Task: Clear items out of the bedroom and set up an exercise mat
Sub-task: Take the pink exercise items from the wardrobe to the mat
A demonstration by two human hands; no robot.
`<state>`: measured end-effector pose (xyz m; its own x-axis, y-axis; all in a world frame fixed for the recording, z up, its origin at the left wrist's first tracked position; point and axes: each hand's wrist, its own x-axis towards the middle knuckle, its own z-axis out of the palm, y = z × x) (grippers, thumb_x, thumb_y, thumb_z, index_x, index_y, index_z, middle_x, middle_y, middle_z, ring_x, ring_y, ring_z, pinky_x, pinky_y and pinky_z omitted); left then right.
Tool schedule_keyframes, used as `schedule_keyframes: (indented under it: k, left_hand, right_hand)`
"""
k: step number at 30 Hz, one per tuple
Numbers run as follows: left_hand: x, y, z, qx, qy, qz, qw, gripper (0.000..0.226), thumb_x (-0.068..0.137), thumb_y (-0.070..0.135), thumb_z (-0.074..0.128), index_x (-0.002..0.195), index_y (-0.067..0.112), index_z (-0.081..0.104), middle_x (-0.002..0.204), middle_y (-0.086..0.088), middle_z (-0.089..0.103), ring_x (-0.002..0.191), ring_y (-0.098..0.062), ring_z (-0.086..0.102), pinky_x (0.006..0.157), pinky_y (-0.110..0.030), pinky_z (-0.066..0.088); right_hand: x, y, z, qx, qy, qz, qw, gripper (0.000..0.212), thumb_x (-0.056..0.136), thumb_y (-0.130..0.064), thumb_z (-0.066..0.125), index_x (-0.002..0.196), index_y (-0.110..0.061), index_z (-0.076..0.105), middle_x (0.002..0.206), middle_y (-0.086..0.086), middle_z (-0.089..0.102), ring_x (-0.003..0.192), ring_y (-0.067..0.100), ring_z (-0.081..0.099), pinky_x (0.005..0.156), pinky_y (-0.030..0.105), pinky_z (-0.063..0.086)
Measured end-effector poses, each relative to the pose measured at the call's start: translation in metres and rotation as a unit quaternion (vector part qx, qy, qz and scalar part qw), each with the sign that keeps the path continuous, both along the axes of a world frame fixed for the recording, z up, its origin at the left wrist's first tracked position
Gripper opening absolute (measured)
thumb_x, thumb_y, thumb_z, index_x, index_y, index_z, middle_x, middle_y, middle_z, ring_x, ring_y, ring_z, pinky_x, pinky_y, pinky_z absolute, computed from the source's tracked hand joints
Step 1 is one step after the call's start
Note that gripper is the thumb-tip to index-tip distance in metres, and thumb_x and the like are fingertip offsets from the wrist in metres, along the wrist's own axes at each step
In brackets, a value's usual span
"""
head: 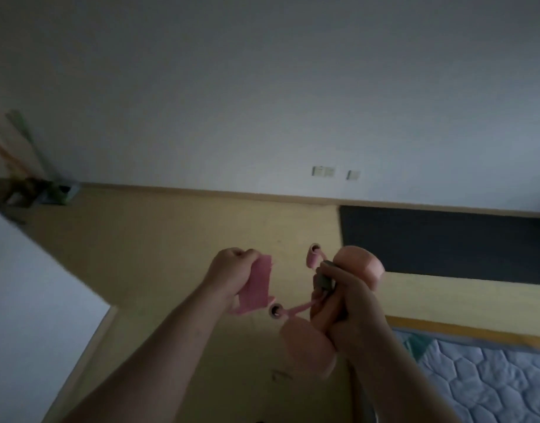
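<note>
A dark exercise mat [445, 242] lies flat on the yellow floor along the far wall, at the right. In front of me my left hand [232, 270] is closed around a folded pink band [258, 285]. My right hand [345, 303] grips a pink dumbbell [358, 267] together with a pink resistance tube whose two foam handles [313, 254] stick out toward the left hand; the dumbbell's lower head [308, 346] shows below my fist. Both hands hover above the floor, left of the mat.
A bed with a pale quilted mattress [491, 380] fills the lower right. A white surface [33, 300] stands at the left. Brooms and a dustpan [36, 184] lean in the far left corner. Wall sockets [323, 171] sit low on the white wall.
</note>
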<state>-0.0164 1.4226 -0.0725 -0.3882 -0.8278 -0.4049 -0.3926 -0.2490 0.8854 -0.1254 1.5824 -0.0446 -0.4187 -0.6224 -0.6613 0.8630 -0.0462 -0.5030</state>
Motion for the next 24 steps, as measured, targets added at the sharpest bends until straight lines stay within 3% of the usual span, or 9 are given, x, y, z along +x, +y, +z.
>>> schedule_keyframes:
  k: [4, 8, 12, 14, 16, 17, 19, 21, 24]
  left_hand:
    - [-0.095, -0.046, -0.003, 0.045, 0.026, -0.087, 0.995, 0.017, 0.084, 0.018, 0.071, 0.082, 0.003, 0.076, 0.085, -0.016, 0.076, 0.080, -0.030, 0.073, 0.077, -0.041, 0.058]
    - [-0.196, -0.075, -0.004, 0.056, 0.017, -0.153, 0.987, 0.015, 0.086, 0.013, 0.073, 0.093, -0.001, 0.072, 0.090, -0.018, 0.075, 0.080, -0.028, 0.071, 0.072, -0.037, 0.057]
    - [-0.299, -0.100, -0.007, 0.120, 0.053, -0.214, 0.968, 0.075, 0.086, 0.003, 0.072, 0.145, 0.018, 0.029, 0.096, -0.022, 0.074, 0.080, -0.030, 0.074, 0.067, -0.040, 0.061]
    - [-0.346, -0.112, -0.004, 0.117, 0.038, -0.261, 0.957, 0.058, 0.089, 0.006, 0.070, 0.141, 0.010, 0.044, 0.102, -0.022, 0.074, 0.091, -0.033, 0.072, 0.083, -0.049, 0.059]
    - [-0.398, -0.122, -0.002, 0.102, 0.021, -0.304, 0.947, 0.023, 0.095, 0.012, 0.064, 0.117, 0.005, 0.066, 0.105, -0.023, 0.072, 0.091, -0.030, 0.068, 0.080, -0.041, 0.056]
    - [-0.427, -0.128, 0.001, 0.100, 0.025, -0.315, 0.944, 0.018, 0.096, 0.016, 0.062, 0.106, 0.004, 0.071, 0.103, -0.023, 0.072, 0.088, -0.029, 0.067, 0.076, -0.039, 0.055]
    - [-0.474, -0.134, 0.007, 0.105, 0.036, -0.335, 0.936, 0.024, 0.096, 0.025, 0.062, 0.094, 0.004, 0.075, 0.095, -0.022, 0.072, 0.080, -0.029, 0.068, 0.070, -0.036, 0.057]
    - [-0.517, -0.136, 0.014, 0.101, 0.039, -0.359, 0.927, 0.029, 0.096, 0.028, 0.063, 0.090, 0.004, 0.076, 0.089, -0.020, 0.073, 0.074, -0.029, 0.070, 0.065, -0.036, 0.057]
    - [-0.585, -0.143, 0.011, 0.086, 0.039, -0.398, 0.913, 0.037, 0.091, 0.039, 0.067, 0.094, 0.004, 0.077, 0.093, -0.019, 0.074, 0.080, -0.030, 0.070, 0.067, -0.036, 0.057]
  right_hand:
    - [-0.079, -0.030, 0.001, 0.008, -0.018, -0.080, 0.997, 0.007, 0.085, -0.012, 0.069, 0.089, -0.009, 0.063, 0.062, 0.005, 0.057, 0.052, 0.014, 0.054, 0.056, 0.025, 0.038]
    - [-0.161, -0.056, -0.008, 0.016, -0.030, -0.124, 0.992, 0.024, 0.081, -0.015, 0.076, 0.099, -0.002, 0.068, 0.070, 0.009, 0.066, 0.053, 0.016, 0.062, 0.050, 0.024, 0.049]
    - [-0.252, -0.083, -0.016, -0.013, -0.045, -0.171, 0.984, 0.021, 0.082, -0.014, 0.077, 0.097, -0.003, 0.068, 0.069, 0.008, 0.066, 0.052, 0.015, 0.061, 0.062, 0.024, 0.047]
    - [-0.296, -0.097, -0.018, -0.029, -0.053, -0.183, 0.981, 0.027, 0.081, -0.015, 0.078, 0.104, -0.004, 0.069, 0.073, 0.008, 0.067, 0.057, 0.015, 0.062, 0.068, 0.025, 0.046]
    - [-0.344, -0.108, -0.019, -0.040, -0.053, -0.185, 0.980, 0.035, 0.079, -0.015, 0.079, 0.111, -0.006, 0.070, 0.079, 0.008, 0.069, 0.061, 0.017, 0.065, 0.069, 0.027, 0.048]
    - [-0.370, -0.115, -0.018, -0.041, -0.051, -0.191, 0.979, 0.038, 0.078, -0.015, 0.080, 0.114, -0.004, 0.070, 0.083, 0.009, 0.070, 0.064, 0.018, 0.067, 0.071, 0.027, 0.050]
    - [-0.410, -0.125, -0.014, -0.041, -0.051, -0.210, 0.976, 0.042, 0.079, -0.013, 0.080, 0.117, 0.000, 0.070, 0.091, 0.013, 0.070, 0.080, 0.023, 0.071, 0.090, 0.034, 0.054]
    - [-0.447, -0.132, -0.011, -0.042, -0.046, -0.224, 0.972, 0.040, 0.081, -0.014, 0.078, 0.118, -0.002, 0.071, 0.092, 0.017, 0.070, 0.093, 0.030, 0.071, 0.105, 0.045, 0.047]
    - [-0.502, -0.144, -0.011, -0.029, -0.038, -0.244, 0.968, 0.038, 0.080, -0.017, 0.078, 0.115, -0.003, 0.072, 0.083, 0.015, 0.070, 0.072, 0.026, 0.067, 0.095, 0.041, 0.053]
